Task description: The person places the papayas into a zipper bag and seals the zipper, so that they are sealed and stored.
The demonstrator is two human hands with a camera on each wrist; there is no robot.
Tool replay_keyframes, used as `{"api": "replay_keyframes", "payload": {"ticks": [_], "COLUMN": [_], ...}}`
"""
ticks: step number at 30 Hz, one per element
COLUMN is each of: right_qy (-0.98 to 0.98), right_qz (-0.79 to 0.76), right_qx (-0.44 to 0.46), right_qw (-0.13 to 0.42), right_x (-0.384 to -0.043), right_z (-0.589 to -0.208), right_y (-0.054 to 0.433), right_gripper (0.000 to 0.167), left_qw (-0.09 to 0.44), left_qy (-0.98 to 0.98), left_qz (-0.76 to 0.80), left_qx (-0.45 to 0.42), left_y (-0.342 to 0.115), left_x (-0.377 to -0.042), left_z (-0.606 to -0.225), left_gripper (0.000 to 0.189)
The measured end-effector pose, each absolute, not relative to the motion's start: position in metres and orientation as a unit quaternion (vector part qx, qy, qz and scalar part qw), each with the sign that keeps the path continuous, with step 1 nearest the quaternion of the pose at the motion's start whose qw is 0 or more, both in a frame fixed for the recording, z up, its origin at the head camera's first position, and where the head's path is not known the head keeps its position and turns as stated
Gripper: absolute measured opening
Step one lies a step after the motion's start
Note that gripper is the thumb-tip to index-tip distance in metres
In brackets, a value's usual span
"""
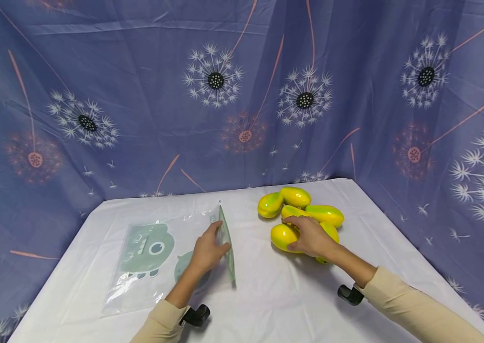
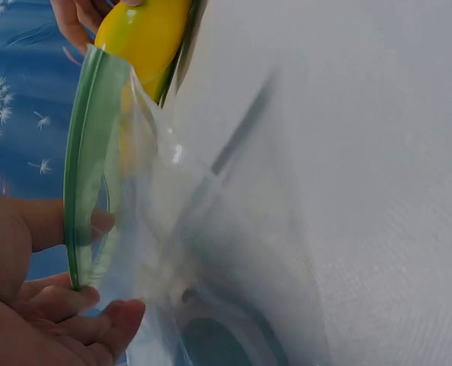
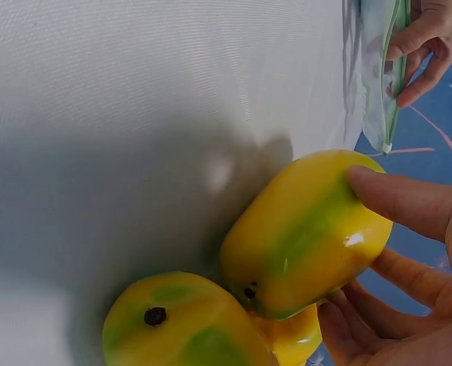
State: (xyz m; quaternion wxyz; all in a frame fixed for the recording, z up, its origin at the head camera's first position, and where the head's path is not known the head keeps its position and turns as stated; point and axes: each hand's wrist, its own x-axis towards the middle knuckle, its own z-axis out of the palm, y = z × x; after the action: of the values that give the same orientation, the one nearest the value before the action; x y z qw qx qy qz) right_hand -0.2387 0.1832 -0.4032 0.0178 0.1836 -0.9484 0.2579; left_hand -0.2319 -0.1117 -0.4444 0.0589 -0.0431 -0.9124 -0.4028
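A clear zip bag printed with green cartoon monsters lies on the left of the white table. My left hand pinches its green zip edge, which stands raised off the cloth; in the left wrist view the mouth gapes, with fingers inside the rim. My right hand grips a glossy yellow-green mango at the near left of a group, thumb on one side and fingers on the other. Another mango lies beside it. Part of the group is hidden under the right hand.
Several more mangoes sit just beyond the right hand, among them one at the back and one at the right. A white cloth covers the table. Blue dandelion-print curtains hang behind and at both sides.
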Motion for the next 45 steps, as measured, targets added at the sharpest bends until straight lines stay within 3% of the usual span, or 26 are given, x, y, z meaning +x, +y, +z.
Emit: {"api": "replay_keyframes", "payload": {"ticks": [11,20,32,39,45], "right_qy": [-0.949,-0.945,-0.936,-0.926,-0.920], "right_qz": [0.256,0.273,0.305,0.332,0.350], "right_qx": [0.184,0.179,0.171,0.177,0.175], "right_qw": [0.021,0.031,0.031,0.022,0.016], "right_x": [-0.241,-0.246,-0.249,-0.251,-0.255], "right_z": [-0.400,-0.393,-0.383,-0.378,-0.379], "right_y": [0.178,0.170,0.158,0.153,0.147], "right_gripper": [0.066,0.068,0.075,0.078,0.075], "left_qw": [0.099,0.069,0.039,-0.008,-0.002], "left_qy": [-0.865,-0.827,-0.805,-0.771,-0.787], "left_qz": [-0.491,-0.557,-0.592,-0.636,-0.615], "left_qx": [-0.029,0.001,0.031,0.023,0.033], "left_y": [-0.122,-0.124,-0.123,-0.122,-0.122], "left_x": [-0.236,-0.238,-0.236,-0.234,-0.234], "left_z": [-0.448,-0.446,-0.443,-0.436,-0.436], "left_gripper": [0.059,0.064,0.054,0.053,0.053]}}
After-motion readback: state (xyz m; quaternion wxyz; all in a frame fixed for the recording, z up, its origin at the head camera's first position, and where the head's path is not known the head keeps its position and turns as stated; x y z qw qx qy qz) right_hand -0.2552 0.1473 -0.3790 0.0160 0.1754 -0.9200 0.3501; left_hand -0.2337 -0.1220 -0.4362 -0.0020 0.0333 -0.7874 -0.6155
